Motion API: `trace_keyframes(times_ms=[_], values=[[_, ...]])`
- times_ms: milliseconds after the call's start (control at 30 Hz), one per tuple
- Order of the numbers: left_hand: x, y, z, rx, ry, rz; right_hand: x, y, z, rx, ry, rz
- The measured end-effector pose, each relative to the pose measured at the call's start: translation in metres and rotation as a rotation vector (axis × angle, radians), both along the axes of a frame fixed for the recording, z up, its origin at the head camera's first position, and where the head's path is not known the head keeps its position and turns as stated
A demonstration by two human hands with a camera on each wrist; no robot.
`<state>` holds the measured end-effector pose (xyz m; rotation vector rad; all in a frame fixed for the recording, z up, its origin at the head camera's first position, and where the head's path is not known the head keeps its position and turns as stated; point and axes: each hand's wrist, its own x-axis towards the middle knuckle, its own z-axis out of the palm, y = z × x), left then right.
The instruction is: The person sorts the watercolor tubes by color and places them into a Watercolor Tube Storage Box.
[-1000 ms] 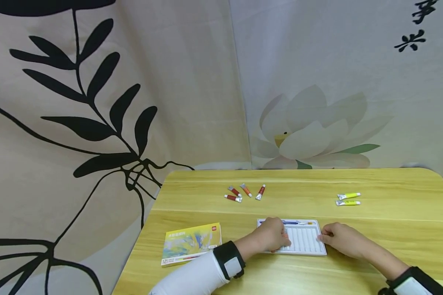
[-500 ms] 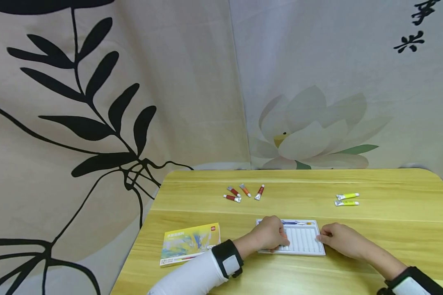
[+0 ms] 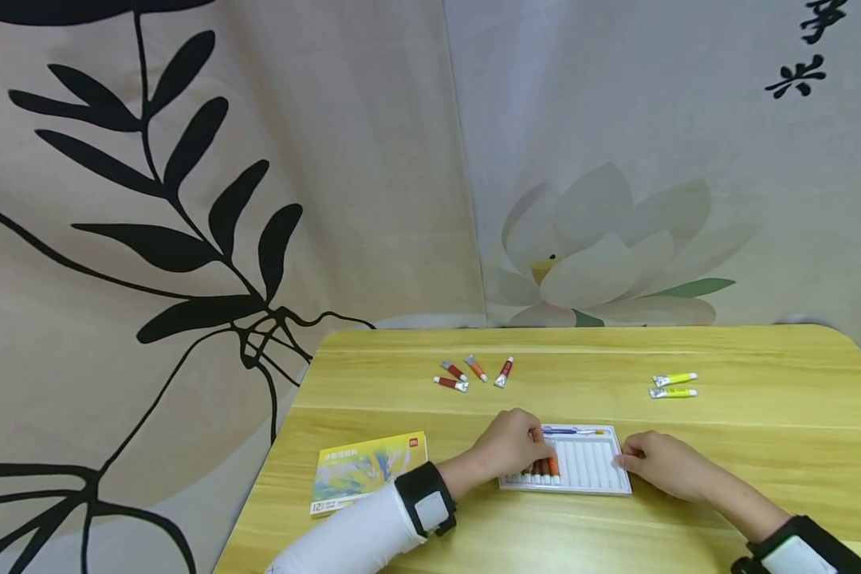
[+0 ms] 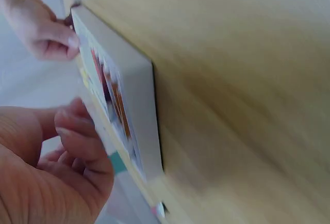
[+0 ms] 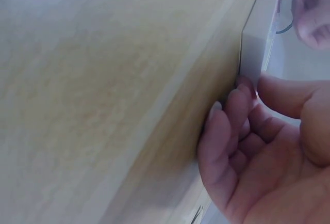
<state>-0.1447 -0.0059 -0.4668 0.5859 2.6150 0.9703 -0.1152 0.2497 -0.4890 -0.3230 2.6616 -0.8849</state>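
A white plastic tray [image 3: 606, 470] with narrow slots lies flat on the table. Brown and orange paint tubes [image 3: 553, 468] fill slots toward its left side, and paintbrushes [image 3: 577, 431] lie along the back. Over the tray's left part is my left hand [image 3: 509, 438], its fingers loosely bent. From the left wrist view, that hand [image 4: 56, 172] hovers beside the tray wall [image 4: 142, 100], with nothing visible in its fingers. My right hand [image 3: 663, 462] pinches the tray's right edge; the right wrist view shows thumb and fingers on the tray's corner [image 5: 252, 53].
A yellow paint box [image 3: 366, 470] lies left of the tray. Several loose red, brown and orange tubes [image 3: 504, 372] are behind it, toward the table's [image 3: 581, 359] back edge. Two yellow tubes [image 3: 674, 379] lie at the back right. A printed curtain [image 3: 366, 159] hangs behind.
My left hand has lifted and drawn back a little to the left, uncovering the brown and orange tubes in the tray. The right hand keeps its hold on the tray's edge.
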Motion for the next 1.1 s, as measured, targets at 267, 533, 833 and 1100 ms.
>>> trace_keyframes(times_ms=[267,533,833,1100], values=[[-0.027,-0.025,0.012,-0.018,0.175,0.050,-0.001,-0.001,0.000,0.003,0.006,0.002],[-0.065,-0.049,0.001,-0.206,0.465,0.010,-0.001,-0.001,-0.001,0.001,-0.011,-0.007],[-0.095,-0.058,-0.018,-0.415,0.553,-0.039,-0.001,0.000,-0.001,0.011,0.004,-0.007],[-0.107,-0.058,-0.019,-0.569,0.618,-0.177,-0.001,0.002,-0.001,0.004,0.003,0.004]])
